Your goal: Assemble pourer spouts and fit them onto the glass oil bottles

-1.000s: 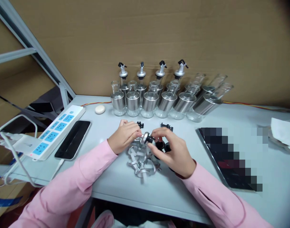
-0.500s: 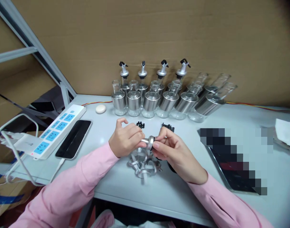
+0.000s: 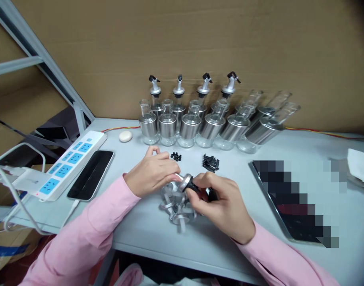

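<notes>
My left hand point(image 3: 150, 171) is closed on the thin stem of a silver bottle pourer point(image 3: 186, 182), its collar turned to the right. My right hand point(image 3: 222, 202) pinches a black ribbed stopper point(image 3: 194, 186) against the underside of that collar; its fingers partly cover the stopper. Below both hands lies a loose pile of silver pourer parts point(image 3: 179, 216). Small black caps point(image 3: 176, 156) sit in a cluster just beyond my hands. To their right are several black lever pieces point(image 3: 211, 163).
Glass bottles with steel sleeves point(image 3: 190, 126) stand in rows at the back, several topped with pourers. A power strip point(image 3: 77, 159) and a phone point(image 3: 91, 174) lie at left, near a white round object point(image 3: 125, 136). A dark tablet-like device point(image 3: 289, 206), partly pixelated, lies right.
My right hand has turned and shifted down and right, and now grips a black stopper at the pourer's collar. The lever pieces are more exposed. My left hand keeps its hold.
</notes>
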{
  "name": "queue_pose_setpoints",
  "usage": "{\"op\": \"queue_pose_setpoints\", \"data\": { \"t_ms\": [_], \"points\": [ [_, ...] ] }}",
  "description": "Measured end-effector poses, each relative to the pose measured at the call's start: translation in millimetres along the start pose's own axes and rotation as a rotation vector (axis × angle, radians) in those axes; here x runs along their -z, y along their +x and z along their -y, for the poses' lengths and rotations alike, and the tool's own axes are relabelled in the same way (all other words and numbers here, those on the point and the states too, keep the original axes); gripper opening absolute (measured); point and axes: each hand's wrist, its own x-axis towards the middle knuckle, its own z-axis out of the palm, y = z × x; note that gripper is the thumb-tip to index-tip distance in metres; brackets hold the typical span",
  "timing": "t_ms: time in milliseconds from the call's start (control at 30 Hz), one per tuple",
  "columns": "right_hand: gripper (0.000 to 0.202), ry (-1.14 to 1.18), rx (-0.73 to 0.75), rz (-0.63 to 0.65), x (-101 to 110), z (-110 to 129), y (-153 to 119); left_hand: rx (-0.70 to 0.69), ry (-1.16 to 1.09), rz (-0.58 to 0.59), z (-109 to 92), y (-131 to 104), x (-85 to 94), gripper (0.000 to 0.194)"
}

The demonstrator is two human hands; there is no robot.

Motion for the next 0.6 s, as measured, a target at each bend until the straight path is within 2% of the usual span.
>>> {"op": "queue_pose_setpoints", "data": {
  "t_ms": [133,233,333,400,467,500,600],
  "points": [
    [0.021,-0.291,0.366,0.054,5,-4,1,0.021,-0.023,0.019,-1,0,-1.6,0.052],
    [0.017,-0.474,0.509,0.081,9,-7,2,0.034,-0.061,0.029,-1,-1,-3.7,0.052],
    [0.017,-0.564,0.587,0.09,14,-9,3,0.081,-0.129,0.011,5,-4,-3.3,0.052],
    [0.018,-0.527,0.563,0.063,21,-12,4,0.182,-0.186,-0.075,13,-9,-1.3,0.053],
    [0.019,-0.4,0.462,-0.038,28,-18,5,0.31,-0.227,-0.16,21,-14,0.3,0.053],
    [0.021,-0.339,0.404,-0.119,31,-21,5,0.345,-0.237,-0.155,23,-15,0.2,0.052],
    [0.029,-0.297,0.259,-0.345,37,-32,4,0.301,-0.257,0.04,22,-16,-5.5,0.045]
  ]
}}
